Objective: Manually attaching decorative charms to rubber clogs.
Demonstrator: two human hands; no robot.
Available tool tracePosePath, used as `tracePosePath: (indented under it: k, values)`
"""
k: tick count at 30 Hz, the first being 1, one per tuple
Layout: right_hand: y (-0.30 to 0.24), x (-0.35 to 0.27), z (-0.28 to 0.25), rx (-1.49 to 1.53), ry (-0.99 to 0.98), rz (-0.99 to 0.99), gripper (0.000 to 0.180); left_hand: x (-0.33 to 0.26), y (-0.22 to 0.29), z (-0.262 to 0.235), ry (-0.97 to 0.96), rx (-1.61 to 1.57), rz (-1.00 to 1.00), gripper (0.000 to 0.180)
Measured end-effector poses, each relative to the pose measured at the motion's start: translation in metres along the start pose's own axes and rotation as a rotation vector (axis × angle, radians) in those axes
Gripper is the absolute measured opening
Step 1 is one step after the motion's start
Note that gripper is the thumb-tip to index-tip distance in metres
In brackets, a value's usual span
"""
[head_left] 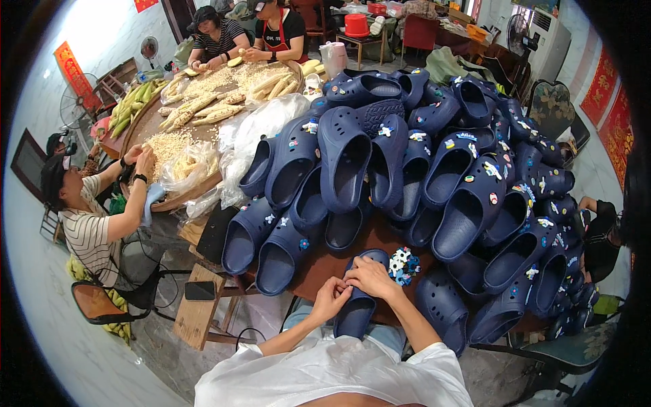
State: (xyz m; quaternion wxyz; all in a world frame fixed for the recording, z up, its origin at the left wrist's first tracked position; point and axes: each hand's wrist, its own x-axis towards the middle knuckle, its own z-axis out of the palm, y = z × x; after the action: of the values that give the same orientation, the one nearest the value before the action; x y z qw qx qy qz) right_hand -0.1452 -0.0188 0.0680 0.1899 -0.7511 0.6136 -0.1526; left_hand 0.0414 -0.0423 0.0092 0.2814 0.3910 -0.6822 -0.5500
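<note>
A navy blue clog (pixel 355 313) rests at the table's near edge, its heel end toward me, over my lap. My right hand (pixel 373 277) bends over its upper, fingers curled against it. Fingertips pinched together, my left hand (pixel 331 299) meets the right hand at the left side of the same clog. Whatever small thing may be between the fingertips is hidden. Just right of the clog's toe lies a little heap of blue, white and black shoe charms (pixel 404 266).
A big pile of navy clogs (pixel 407 163), many with charms, covers the brown table (pixel 369 243). Plastic bags (pixel 261 125) lie left of it. Further left, people work around a round tray (pixel 152 122) of corn. A phone (pixel 200 291) lies on a wooden stool (pixel 196 319).
</note>
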Motion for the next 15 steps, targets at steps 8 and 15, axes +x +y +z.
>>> tracePosePath:
  k: [8,15]
  values:
    - [0.009,-0.007,0.012,0.151,0.174,-0.016,0.016,0.0,-0.003,-0.002,-0.066,-0.221,-0.174,0.022]
    - [0.003,-0.004,0.008,0.083,0.141,0.007,0.02,0.004,-0.003,-0.01,-0.181,-0.244,-0.216,0.021]
